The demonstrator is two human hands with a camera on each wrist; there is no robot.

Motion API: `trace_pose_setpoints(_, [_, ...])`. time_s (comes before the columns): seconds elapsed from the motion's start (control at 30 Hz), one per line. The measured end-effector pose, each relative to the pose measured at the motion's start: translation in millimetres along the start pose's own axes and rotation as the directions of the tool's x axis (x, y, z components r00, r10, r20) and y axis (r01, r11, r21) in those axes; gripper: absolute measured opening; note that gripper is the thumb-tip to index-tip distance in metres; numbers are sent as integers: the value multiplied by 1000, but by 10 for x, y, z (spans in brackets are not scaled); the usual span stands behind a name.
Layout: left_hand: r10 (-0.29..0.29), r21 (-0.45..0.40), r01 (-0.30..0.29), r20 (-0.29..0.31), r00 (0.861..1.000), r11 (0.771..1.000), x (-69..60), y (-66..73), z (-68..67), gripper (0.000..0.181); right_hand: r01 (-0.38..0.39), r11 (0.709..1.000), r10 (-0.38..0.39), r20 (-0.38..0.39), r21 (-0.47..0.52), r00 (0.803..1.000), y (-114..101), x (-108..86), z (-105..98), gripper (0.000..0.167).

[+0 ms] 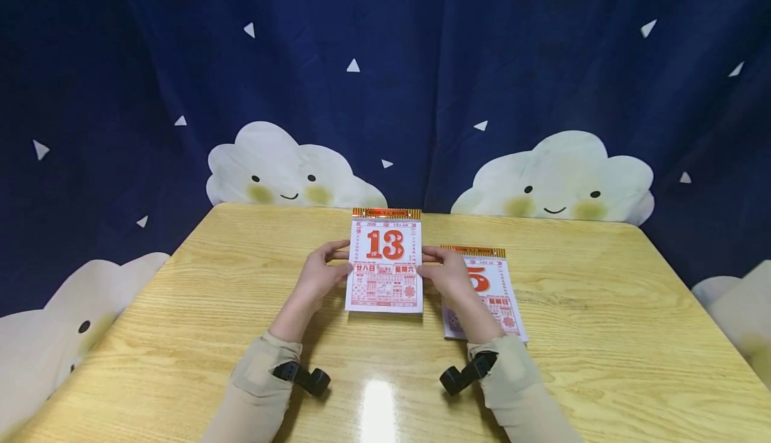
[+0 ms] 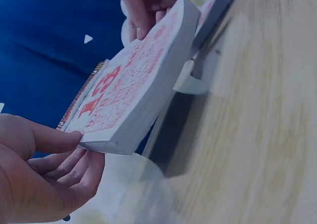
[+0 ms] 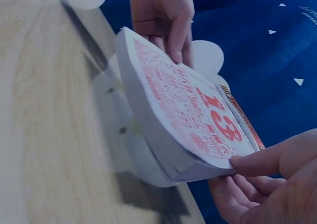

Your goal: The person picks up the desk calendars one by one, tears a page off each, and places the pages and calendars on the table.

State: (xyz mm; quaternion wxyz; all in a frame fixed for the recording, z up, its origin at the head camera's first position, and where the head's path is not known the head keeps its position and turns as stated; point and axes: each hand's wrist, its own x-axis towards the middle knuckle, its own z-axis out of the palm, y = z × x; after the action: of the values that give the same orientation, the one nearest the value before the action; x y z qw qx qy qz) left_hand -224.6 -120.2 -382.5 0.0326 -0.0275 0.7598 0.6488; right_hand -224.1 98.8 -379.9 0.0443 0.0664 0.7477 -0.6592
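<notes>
A thick calendar pad [image 1: 385,282] with a red 13 is held above the table between both hands. The left hand [image 1: 321,274] pinches its left edge, thumb on top and fingers beneath, as the left wrist view shows of the left hand [image 2: 49,169]. The right hand [image 1: 447,276] pinches the opposite edge the same way; the right wrist view shows the right hand's thumb on the pad [image 3: 183,115]. A second calendar pad [image 1: 508,296] lies on the table, partly hidden behind the right hand and forearm.
The light wooden table [image 1: 181,336] ends at a dark blue curtain [image 1: 385,28] with white triangles and smiling clouds. Each forearm has a black wrist device, such as the left one [image 1: 301,376]. A bright reflection lies near the table's front.
</notes>
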Motion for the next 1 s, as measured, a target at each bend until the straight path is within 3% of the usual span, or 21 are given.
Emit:
trace_pose_setpoints(0.2, [20, -39, -17, 74, 997, 999, -22, 5, -6, 48, 13, 1000, -14, 25, 20, 1000, -64, -21, -109, 46])
trace_pose_setpoints(0.37, [68, -190, -32, 186, 980, 981, -17, -41, -33, 53, 20, 999, -22, 40, 38, 999, -157, -52, -199, 47])
trace_pose_setpoints(0.47, [112, -332, -13, 281, 953, 943, -15, -72, -37, 55, 23, 999, -24, 42, 28, 999, -211, -73, -232, 48])
trace_pose_setpoints(0.53, [148, -436, 14, 336, 930, 900, -11, -83, -28, 56, 24, 999, -25, 37, 28, 999, -238, -91, -250, 48])
trace_pose_setpoints(0.63, [191, -526, 47, 389, 901, 849, -4, -88, -8, 57, 33, 999, -34, 36, 24, 999, -254, -119, -282, 48])
trace_pose_setpoints(0.87, [216, -579, 103, 455, 864, 809, 17, -81, 38, 53, 83, 996, -84, 36, 41, 996, -233, -157, -356, 48])
trace_pose_setpoints(1.0, [259, -625, 146, 510, 820, 767, 13, -63, 114, 52, 110, 994, -111, 30, 26, 993, -222, -177, -439, 48])
